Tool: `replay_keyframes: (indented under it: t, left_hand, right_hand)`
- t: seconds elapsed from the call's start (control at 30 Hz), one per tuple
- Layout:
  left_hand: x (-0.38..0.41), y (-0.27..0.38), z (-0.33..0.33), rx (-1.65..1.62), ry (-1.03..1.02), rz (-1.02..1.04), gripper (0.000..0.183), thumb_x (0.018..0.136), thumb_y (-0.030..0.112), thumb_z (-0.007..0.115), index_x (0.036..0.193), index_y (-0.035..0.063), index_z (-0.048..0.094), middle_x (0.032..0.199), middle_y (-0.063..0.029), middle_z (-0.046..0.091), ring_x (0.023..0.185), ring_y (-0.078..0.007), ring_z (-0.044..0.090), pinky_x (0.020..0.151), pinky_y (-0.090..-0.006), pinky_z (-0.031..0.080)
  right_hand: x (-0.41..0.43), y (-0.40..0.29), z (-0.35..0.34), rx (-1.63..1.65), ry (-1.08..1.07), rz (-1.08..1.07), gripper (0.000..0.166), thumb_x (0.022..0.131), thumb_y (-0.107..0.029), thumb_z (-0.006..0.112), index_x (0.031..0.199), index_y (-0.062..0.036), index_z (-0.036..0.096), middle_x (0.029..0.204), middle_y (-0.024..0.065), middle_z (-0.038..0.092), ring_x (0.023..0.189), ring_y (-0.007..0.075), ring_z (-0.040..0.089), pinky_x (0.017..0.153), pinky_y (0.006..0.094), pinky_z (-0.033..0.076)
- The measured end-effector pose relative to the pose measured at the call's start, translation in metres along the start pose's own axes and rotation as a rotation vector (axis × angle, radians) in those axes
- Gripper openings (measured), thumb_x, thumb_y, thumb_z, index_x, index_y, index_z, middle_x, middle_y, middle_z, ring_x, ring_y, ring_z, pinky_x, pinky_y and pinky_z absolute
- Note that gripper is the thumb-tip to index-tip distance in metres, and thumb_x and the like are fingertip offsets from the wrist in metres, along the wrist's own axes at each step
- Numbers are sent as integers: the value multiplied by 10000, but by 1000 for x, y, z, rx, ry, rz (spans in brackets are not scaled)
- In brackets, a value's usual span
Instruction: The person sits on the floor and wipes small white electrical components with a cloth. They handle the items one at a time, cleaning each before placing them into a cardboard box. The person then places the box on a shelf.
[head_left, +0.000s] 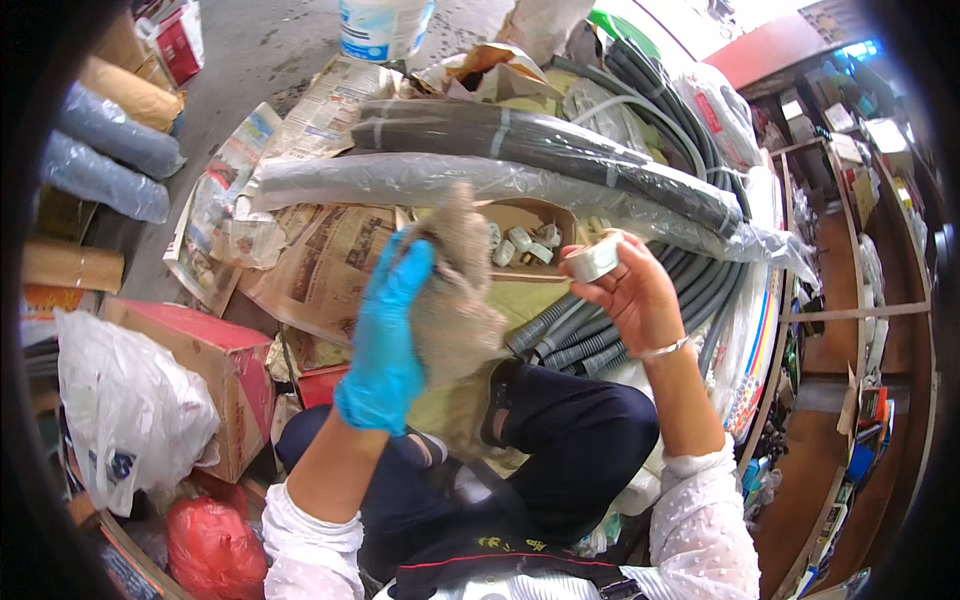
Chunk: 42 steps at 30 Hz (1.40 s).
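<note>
My left hand (384, 337), in a blue disposable glove, grips a greyish-brown cloth (457, 285) that hangs down over my lap and is blurred. Bare, with a bracelet at the wrist, my right hand (634, 300) holds a small white round piece (594, 259), its pale brown end turned up; I cannot tell just what it is. Between the two hands and a little beyond them sits an open cardboard box (529, 276). Inside it lie several white plastic fittings (523, 244), some with metal parts showing.
Plastic-wrapped long rolls (480, 176) lie across the far side. Grey corrugated hoses (577, 330) coil at the right, beside shelving (825, 307). Newspapers (322, 255) cover the floor at left. A red-topped carton (225, 375), a white plastic bag (135, 405) and a red bag (214, 547) stand near my left knee.
</note>
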<state>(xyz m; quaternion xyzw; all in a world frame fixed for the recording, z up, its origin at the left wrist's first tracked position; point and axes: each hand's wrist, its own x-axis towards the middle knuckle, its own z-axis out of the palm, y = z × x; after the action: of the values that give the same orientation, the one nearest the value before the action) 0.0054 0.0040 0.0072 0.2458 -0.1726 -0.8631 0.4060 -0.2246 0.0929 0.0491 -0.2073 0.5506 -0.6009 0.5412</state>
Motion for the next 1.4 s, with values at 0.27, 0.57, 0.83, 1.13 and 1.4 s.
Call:
replay_keyframes:
  t: [0.27,0.57,0.83,1.13,1.4]
  left_hand:
    - [-18,11,26,1370,-204,753,431,702,100,724,1116,103,602,1047,-104,581,1020,-276,575,859,-329,472]
    - [-2,33,-1,406,17,566,289,818,33,604,1104,45,566,1105,-39,580,1008,-136,542,894,-298,441]
    - [-26,18,21,1189,-197,1032,423,718,165,724,1120,98,610,1070,-64,580,919,-219,589,812,-331,471]
    - [-9,-18,25,1588,-1,1100,301,748,202,680,1037,132,635,837,-37,557,667,-223,570,517,-323,467]
    - [-7,11,31,324,-67,297,277,841,32,595,1117,51,590,1089,-5,602,1026,-100,543,938,-249,420]
  right_hand:
    - [-13,30,79,57,-101,-44,366,959,-279,485,1212,-15,511,1117,76,601,999,184,598,857,339,502]
    - [-13,6,88,478,-438,-91,499,994,-338,328,1365,-6,319,1105,175,528,901,279,575,723,315,530]
    - [-10,12,91,303,-83,-60,467,991,-398,330,1201,-16,496,1045,82,582,937,175,555,845,294,443]
    - [-9,25,84,-240,30,-540,442,1005,-366,287,1114,-6,519,991,81,563,916,143,534,826,272,428]
    - [-4,12,91,167,-180,-267,438,996,-391,308,1077,-30,543,936,82,557,699,130,503,517,229,413]
